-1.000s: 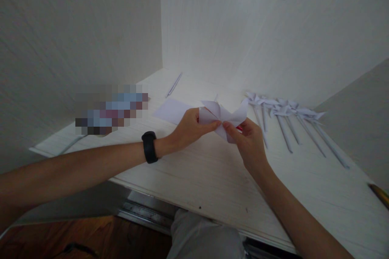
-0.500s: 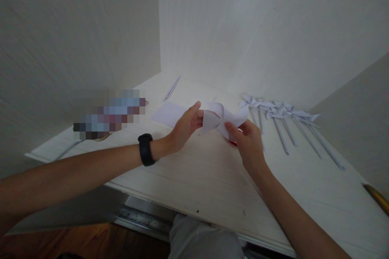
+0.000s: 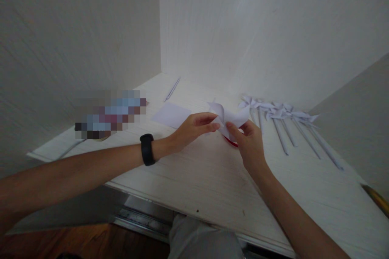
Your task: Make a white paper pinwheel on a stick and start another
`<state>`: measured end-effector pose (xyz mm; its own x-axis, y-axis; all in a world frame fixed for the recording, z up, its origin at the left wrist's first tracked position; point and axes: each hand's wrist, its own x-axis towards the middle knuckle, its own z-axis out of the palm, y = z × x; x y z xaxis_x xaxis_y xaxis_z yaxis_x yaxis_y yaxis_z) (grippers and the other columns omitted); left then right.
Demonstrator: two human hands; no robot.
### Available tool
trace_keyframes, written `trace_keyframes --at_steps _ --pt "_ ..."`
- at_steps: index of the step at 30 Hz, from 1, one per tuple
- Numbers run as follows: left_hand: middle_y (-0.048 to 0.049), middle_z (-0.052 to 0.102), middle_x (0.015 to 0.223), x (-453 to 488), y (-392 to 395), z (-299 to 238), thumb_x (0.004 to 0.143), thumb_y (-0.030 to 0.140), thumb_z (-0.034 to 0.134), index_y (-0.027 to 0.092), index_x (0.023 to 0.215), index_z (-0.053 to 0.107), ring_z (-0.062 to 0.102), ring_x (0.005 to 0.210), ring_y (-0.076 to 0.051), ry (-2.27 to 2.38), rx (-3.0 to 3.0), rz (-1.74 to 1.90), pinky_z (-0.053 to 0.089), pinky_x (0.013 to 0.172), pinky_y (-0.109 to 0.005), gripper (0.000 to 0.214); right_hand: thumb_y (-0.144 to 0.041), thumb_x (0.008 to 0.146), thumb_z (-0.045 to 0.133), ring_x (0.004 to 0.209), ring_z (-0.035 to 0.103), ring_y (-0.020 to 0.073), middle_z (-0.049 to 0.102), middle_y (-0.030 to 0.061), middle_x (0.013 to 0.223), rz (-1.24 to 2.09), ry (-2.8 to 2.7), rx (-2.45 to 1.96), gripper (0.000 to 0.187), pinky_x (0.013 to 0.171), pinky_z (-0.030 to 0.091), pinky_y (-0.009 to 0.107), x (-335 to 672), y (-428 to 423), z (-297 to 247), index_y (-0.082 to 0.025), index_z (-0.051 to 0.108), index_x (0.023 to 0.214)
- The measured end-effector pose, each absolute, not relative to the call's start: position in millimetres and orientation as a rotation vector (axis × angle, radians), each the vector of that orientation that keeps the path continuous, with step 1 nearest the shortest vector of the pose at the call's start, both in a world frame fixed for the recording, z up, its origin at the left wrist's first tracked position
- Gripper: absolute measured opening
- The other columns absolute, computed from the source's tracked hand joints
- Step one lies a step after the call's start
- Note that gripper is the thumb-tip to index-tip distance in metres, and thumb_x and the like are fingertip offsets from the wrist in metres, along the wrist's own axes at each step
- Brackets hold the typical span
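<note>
Above the middle of the white table, both hands hold a white paper pinwheel (image 3: pixel 234 116) with curled blades. My right hand (image 3: pixel 251 143) pinches it near its centre, thumb in front and the other fingers behind the paper. My left hand (image 3: pixel 199 126), with a black band on the wrist, closes thumb and fingers on the left blade. That blade is mostly hidden by the fingers. Part of a red ring-shaped object (image 3: pixel 231 142) shows on the table just below the pinwheel. Beyond my left hand lies a flat sheet of white paper (image 3: pixel 170 114).
Several finished paper pinwheels (image 3: pixel 281 110) on rolled paper sticks (image 3: pixel 326 147) lie along the right of the white table (image 3: pixel 194 182). A thin folded paper strip (image 3: pixel 172 89) rests at the back. A blurred-out object (image 3: pixel 114 115) sits at the left. Walls enclose the back and sides.
My left hand has moved from beside the left blade onto it, fingers closing toward the pinwheel's centre. My right hand keeps its pinch in nearly the same place.
</note>
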<state>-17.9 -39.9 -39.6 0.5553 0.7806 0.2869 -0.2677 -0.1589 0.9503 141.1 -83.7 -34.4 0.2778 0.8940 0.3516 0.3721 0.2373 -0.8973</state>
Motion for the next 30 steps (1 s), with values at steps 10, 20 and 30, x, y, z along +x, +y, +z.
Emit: trace_keyframes --at_steps 10,20,30 --pt "-0.0056 0.066 0.094 -22.0 -33.2 -44.2 0.072 0.037 0.068 0.015 0.090 0.068 0.057 0.090 -0.017 0.509 1.562 0.969 0.040 0.084 -0.030 0.028 -0.036 0.069 0.064 0.078 0.066 0.0204 0.071 0.0067 0.087 0.560 -1.321 -1.343 0.030 0.068 0.054 0.034 135.2 -88.2 -30.6 -0.017 0.066 0.092" --pt "-0.0065 0.066 0.096 -21.9 -33.6 -44.9 0.068 0.036 0.070 0.015 0.090 0.067 0.057 0.091 -0.017 0.519 1.499 0.942 0.040 0.084 -0.032 0.031 -0.037 0.070 0.063 0.078 0.066 0.0207 0.070 0.0075 0.090 0.551 -1.361 -1.357 0.033 0.068 0.054 0.035 134.6 -88.9 -31.2 -0.016 0.065 0.095" --pt "-0.0062 0.067 0.091 -21.9 -34.7 -41.8 0.068 0.037 0.070 0.014 0.087 0.066 0.058 0.083 -0.015 0.554 1.445 0.987 0.042 0.078 -0.030 0.030 -0.038 0.069 0.063 0.073 0.065 0.0198 0.070 0.0070 0.086 0.571 -1.368 -1.351 0.031 0.062 0.054 0.033 134.6 -88.6 -32.0 -0.017 0.066 0.092"
